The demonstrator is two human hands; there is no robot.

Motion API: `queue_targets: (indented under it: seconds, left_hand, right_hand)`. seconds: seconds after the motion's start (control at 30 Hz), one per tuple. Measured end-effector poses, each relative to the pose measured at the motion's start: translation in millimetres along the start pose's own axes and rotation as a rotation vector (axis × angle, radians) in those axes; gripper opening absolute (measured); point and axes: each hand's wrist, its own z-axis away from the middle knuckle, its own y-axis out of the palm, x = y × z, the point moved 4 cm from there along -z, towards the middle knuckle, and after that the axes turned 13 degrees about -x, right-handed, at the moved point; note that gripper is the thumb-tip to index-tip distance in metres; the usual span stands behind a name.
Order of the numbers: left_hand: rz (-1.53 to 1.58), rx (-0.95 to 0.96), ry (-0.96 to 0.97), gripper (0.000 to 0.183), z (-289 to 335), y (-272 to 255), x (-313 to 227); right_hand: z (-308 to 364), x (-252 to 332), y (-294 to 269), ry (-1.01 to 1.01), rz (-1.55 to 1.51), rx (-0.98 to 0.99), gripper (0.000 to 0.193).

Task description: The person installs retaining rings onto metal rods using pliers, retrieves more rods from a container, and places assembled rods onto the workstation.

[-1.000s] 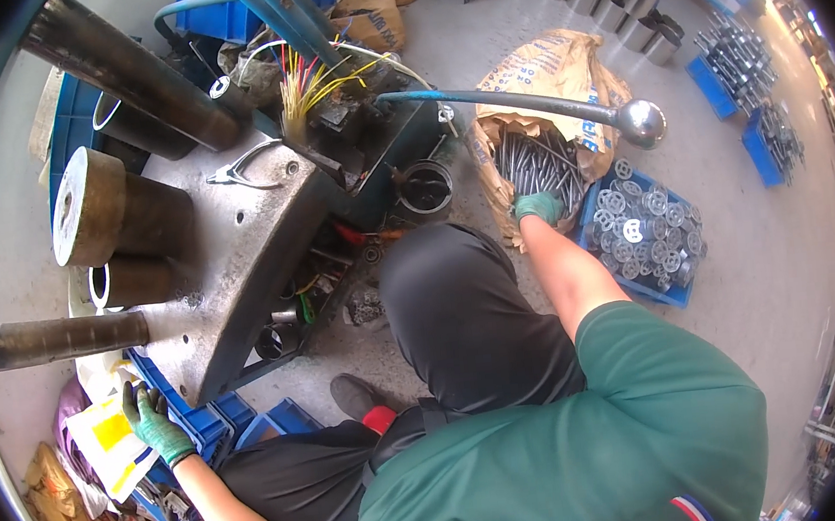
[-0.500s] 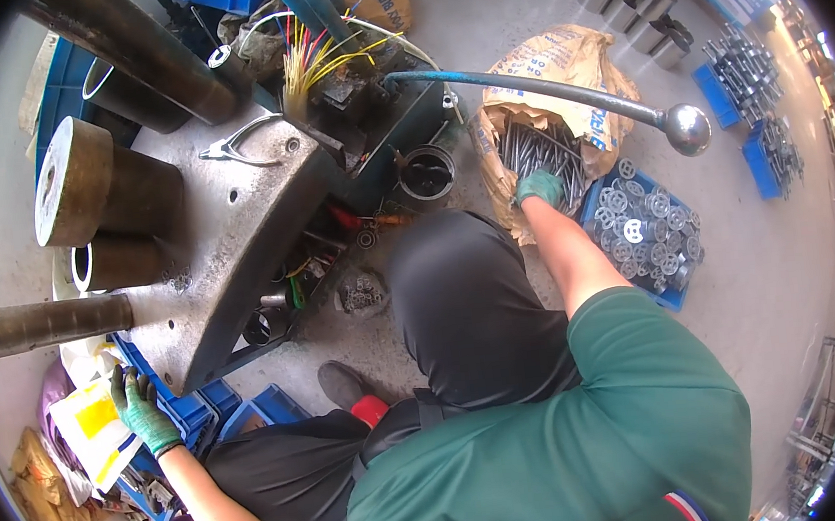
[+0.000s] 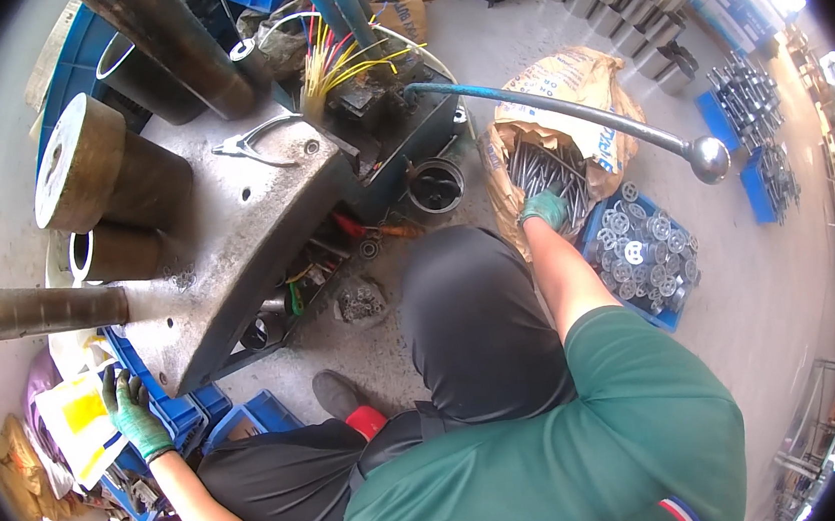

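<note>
My right hand [image 3: 544, 210], in a green glove, reaches into the mouth of a brown paper sack [image 3: 577, 84]. Long thin metal rods [image 3: 540, 170] fill the sack, and the fingertips are partly hidden among them. Off to the left, my left hand [image 3: 137, 418], gloved in green with dark fingers, hangs with fingers spread and nothing in them. It is beside a white and yellow packet or sheet [image 3: 76, 419]; whether they touch is unclear.
A blue crate [image 3: 643, 249] of metal rings stands right of the sack. A ball-ended lever [image 3: 563, 106] crosses above it. Pliers [image 3: 260, 143] and heavy steel cylinders [image 3: 77, 168] rest on the machine table [image 3: 206, 251]. Blue bins [image 3: 262, 416] sit below its near edge.
The whole view has shifted slightly. My right hand's fingers now reach a little further in among the rods. My left hand stays spread beside the white and yellow thing.
</note>
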Motion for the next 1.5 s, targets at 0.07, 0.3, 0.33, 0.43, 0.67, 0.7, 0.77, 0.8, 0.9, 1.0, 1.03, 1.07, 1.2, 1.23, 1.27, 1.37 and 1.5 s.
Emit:
queue_targets:
  seconds: [0.07,0.3,0.33,0.43,0.67,0.7,0.77,0.8,0.9,1.0,1.03,1.07,1.2,1.23,1.27,1.37,1.5]
  left_hand:
    - [-0.015,-0.036,0.015,0.04,4.6,-6.3,-8.7]
    - [-0.078,-0.037,-0.012,0.041,5.5,12.6,11.6]
    - [-0.097,-0.065,-0.02,0.042,10.4,8.2,4.5]
    - [-0.083,-0.078,-0.011,0.04,16.5,9.3,-2.0]
    - [0.014,-0.047,-0.055,0.04,17.9,19.8,3.1]
    - [0.0,-0.019,-0.049,0.039,17.5,32.4,2.0]
    - [-0.033,-0.077,-0.023,0.038,21.8,11.5,-11.1]
    - [-0.036,-0.095,-0.024,0.037,22.1,3.7,-15.0]
    - [-0.026,-0.116,-0.017,0.038,23.6,1.9,-15.1]
    - [-0.036,-0.094,-0.019,0.038,28.5,11.3,-16.5]
    - [-0.012,-0.081,-0.019,0.038,27.8,11.1,-14.2]
    - [0.011,-0.063,-0.021,0.038,27.7,13.2,-11.6]
    - [-0.046,-0.073,0.004,0.038,29.0,17.2,-14.4]
    - [-0.02,-0.067,-0.006,0.038,27.8,15.7,-14.2]
    - [-0.017,-0.066,-0.004,0.038,26.2,15.4,-13.6]
    - [-0.031,-0.064,0.023,0.037,29.9,18.2,-18.7]
    - [0.058,-0.075,-0.003,0.038,25.6,6.2,-20.1]
  right_hand:
    - [3.2,9.8,5.0,0.024,0.022,0.034,0.079]
    - [-54.9,-18.2,82.0,-0.055,0.14,0.015,0.091]
    - [-50.2,-13.9,84.6,-0.085,0.126,-0.004,0.088]
    - [-54.2,-20.8,85.2,-0.17,0.134,-0.119,0.08]
    - [-105.2,-23.9,103.7,-0.547,0.315,-0.041,0.038]
    - [-103.9,-39.9,108.0,-0.677,0.344,-0.04,0.03]
    - [-62.1,-27.2,112.8,-0.703,0.335,-0.026,0.03]
    - [-45.7,-24.5,110.3,-0.68,0.335,-0.026,0.031]
    - [-35.1,-24.1,96.6,-0.659,0.353,-0.048,0.032]
    - [-33.5,-28.7,86.1,-0.655,0.376,-0.074,0.033]
    - [-32.9,-27.2,82.6,-0.66,0.375,-0.084,0.034]
    - [-33.2,-27.4,79.9,-0.658,0.384,-0.091,0.035]
    - [-36.1,-23.9,73.8,-0.689,0.399,-0.126,0.038]
    - [-34.6,-22.9,72.4,-0.7,0.402,-0.133,0.039]
    - [-34.8,-21.3,70.4,-0.71,0.407,-0.143,0.041]
    - [-39.3,-18.4,62.1,-0.744,0.415,-0.174,0.044]
    - [-36.4,-10.4,51.0,-0.814,0.414,-0.233,0.049]
